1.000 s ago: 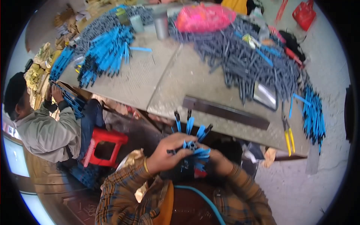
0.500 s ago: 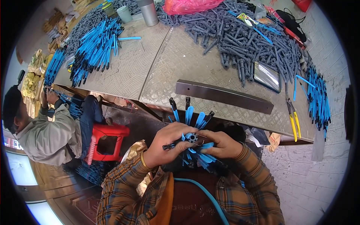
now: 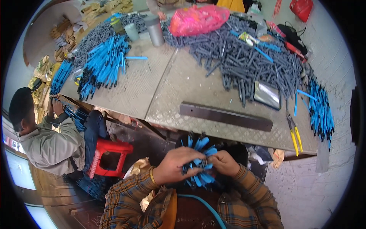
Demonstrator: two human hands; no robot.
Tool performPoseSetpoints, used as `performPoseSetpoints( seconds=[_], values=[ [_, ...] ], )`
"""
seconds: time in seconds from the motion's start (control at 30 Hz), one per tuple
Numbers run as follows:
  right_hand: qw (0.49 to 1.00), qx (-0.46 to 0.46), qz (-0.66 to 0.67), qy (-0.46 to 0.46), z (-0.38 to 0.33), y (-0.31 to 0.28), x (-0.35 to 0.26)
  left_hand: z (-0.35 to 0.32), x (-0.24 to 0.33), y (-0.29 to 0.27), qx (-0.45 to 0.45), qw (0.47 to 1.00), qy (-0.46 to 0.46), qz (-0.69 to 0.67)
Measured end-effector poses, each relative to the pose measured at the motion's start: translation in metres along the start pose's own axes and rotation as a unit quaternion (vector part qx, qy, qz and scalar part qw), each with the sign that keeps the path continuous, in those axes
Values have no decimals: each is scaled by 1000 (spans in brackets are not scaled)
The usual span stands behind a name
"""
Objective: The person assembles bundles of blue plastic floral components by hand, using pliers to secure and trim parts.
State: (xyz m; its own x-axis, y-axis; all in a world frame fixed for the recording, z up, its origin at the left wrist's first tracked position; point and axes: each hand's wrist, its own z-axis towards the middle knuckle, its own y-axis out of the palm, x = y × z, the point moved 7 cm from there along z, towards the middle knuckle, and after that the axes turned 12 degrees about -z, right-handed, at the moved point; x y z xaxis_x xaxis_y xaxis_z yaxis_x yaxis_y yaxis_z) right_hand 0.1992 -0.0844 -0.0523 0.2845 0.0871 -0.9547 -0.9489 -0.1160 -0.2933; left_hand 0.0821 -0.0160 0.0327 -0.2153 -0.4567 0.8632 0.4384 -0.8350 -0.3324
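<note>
In front of my lap is a bundle of blue strips (image 3: 204, 178) with black tips, fanned out around a small dark round hub. My left hand (image 3: 176, 165) grips the bundle from its left side, thumb and fingers curled around the middle. On the opposite side my right hand (image 3: 223, 163) is closed, its fingertips pinched at the bundle's edge by the blue strips. What exactly lies between those fingertips is blurred. A dark metal bar (image 3: 225, 116) rests on the table just beyond both hands.
The table (image 3: 160, 100) holds a heap of grey ribbed tubes (image 3: 236, 57), piles of blue strips (image 3: 103, 61) and yellow-handled pliers (image 3: 294, 135). A phone-like slab (image 3: 267, 95) lies near the pliers. A grey cup (image 3: 154, 30) stands far back. At left a co-worker (image 3: 49, 133) sits near a red stool (image 3: 110, 156).
The view has tilted up, so the table sits lower in it. My right fingers have moved off the hub's centre to the bundle's right edge. My left hand keeps its grip.
</note>
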Motion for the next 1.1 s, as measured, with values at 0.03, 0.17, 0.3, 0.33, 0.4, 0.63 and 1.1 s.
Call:
performPoseSetpoints(
  seconds=[0.03,0.17,0.3,0.33,0.4,0.63,1.1],
  values=[
    [994,-41,80,55,-2,4,11,0,-3,3,-24,999,5,-26],
    [983,-111,118,84,-3,13,1,-1,-3,5,-67,996,2,-56],
    [996,-82,27,15,-1,17,0,-3,-1,2,-58,996,-10,-65],
    [998,-61,-5,-11,-1,17,-1,-3,-3,1,-49,996,-16,-71],
    [998,-51,-9,-19,-1,19,-3,-5,-4,0,-38,997,-12,-70],
    [993,77,-88,-2,-4,22,-13,-6,-7,0,-8,998,-6,-67],
    [975,216,-37,25,-7,19,-11,-7,-13,6,55,995,-85,6]
  ],
)
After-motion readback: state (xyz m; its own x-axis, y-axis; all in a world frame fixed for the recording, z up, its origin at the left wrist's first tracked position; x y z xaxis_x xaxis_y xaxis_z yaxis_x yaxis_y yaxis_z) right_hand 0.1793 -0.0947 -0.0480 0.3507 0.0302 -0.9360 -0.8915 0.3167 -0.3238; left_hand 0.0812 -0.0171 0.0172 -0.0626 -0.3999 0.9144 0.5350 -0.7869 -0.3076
